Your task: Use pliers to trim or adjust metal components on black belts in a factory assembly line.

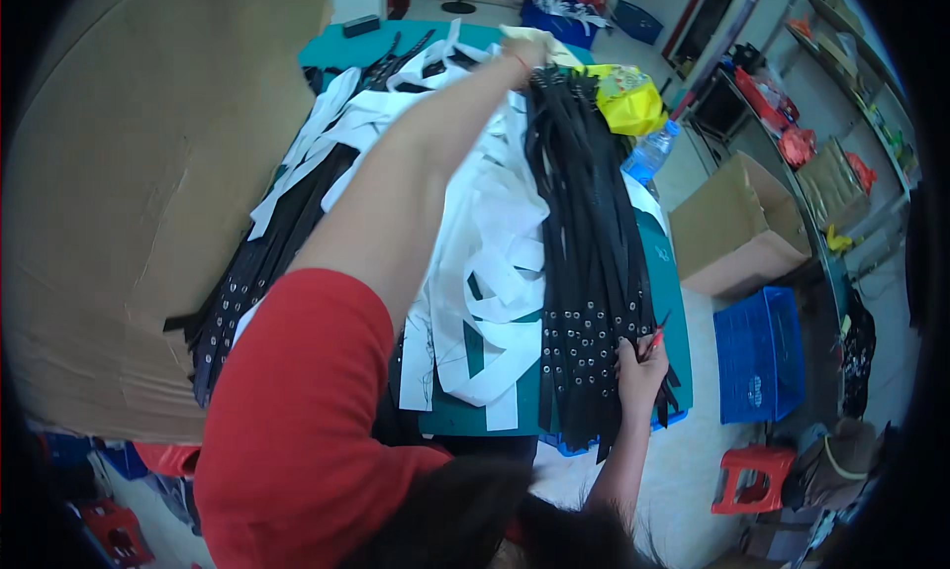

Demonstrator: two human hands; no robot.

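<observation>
My left arm reaches across the table to the far end, where my left hand (531, 50) is at the top of a bundle of long black straps (584, 193), beside a pale yellow sheet (556, 48). Its fingers are too small and hidden to make out. Near the table's front right, my right hand (643, 371) is closed around a small red-handled cutting tool (656, 339), its dark point facing up and away. That hand rests against the right side of the strap bundle, beside the ends with rows of metal eyelets.
White fabric strips (495, 203) lie tangled across the table's middle. More black eyelet straps (237, 282) hang at the left. A yellow bag (631, 102) and plastic bottle (650, 153) stand far right. Beyond are a cardboard box (737, 228), blue crate (760, 356) and red stool (752, 480).
</observation>
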